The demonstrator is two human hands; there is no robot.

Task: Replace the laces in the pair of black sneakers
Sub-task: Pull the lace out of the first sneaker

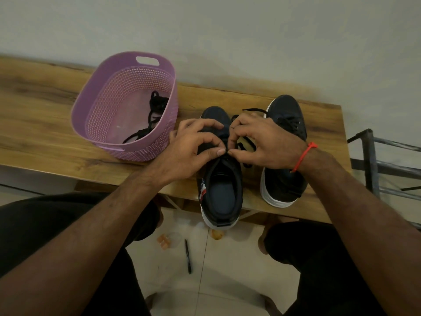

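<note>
Two black sneakers with white soles stand on the wooden table (45, 106). The left sneaker (222, 192) has its heel over the table's front edge. My left hand (193, 144) and my right hand (262, 142) meet above its tongue, and each pinches the black lace (226, 151) between thumb and fingertip. The right sneaker (284, 179) lies beside it, partly under my right wrist, with a black lace (289, 124) threaded near its toe. A loose lace end (252, 109) trails between the two toes.
A purple perforated basket (109, 96) sits left of the shoes, holding a tangle of black laces (152, 115). A metal rack (373, 160) stands right of the table. A black pen (188, 256) and small orange bits (163, 241) lie on the tiled floor between my knees.
</note>
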